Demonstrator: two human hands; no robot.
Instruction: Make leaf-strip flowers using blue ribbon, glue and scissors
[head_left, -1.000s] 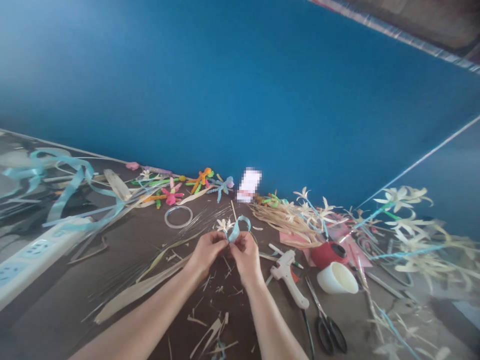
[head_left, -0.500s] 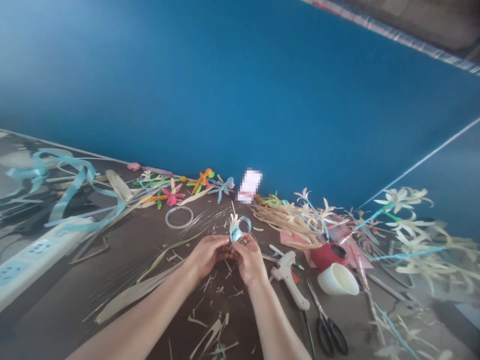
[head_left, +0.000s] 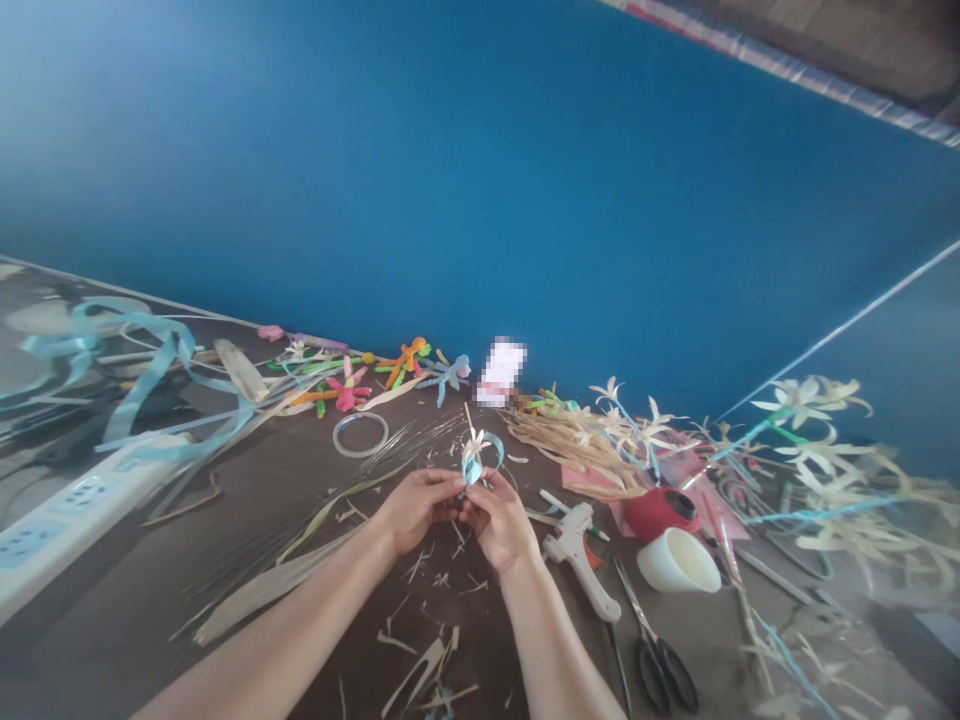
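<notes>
From the head view, I see the small white flower [head_left: 474, 444] just below the middle of the frame, above the meeting fingertips of both hands. Its bloom points toward the top of the frame, and its long axis runs nearly upright, the lower end hidden among the fingers. Blue ribbon [head_left: 471, 468] gathers right at its base and curls into a loop on the right side of the bloom.

The left hand [head_left: 420, 508] is drawn into a close pinch at the flower's base; the right hand [head_left: 496, 518] pinches the ribbon between thumb and curled fingers — which fingertip bears on the hidden stem, I cannot tell.

A second ago the bloom sat left of the ribbon, over the left fingertips; now it stands upright against the ribbon, nearer the right hand. The glue gun [head_left: 581, 558] and scissors [head_left: 658, 660] at lower right lie as they did — so does the tape ring [head_left: 337, 434], left of centre.
</notes>
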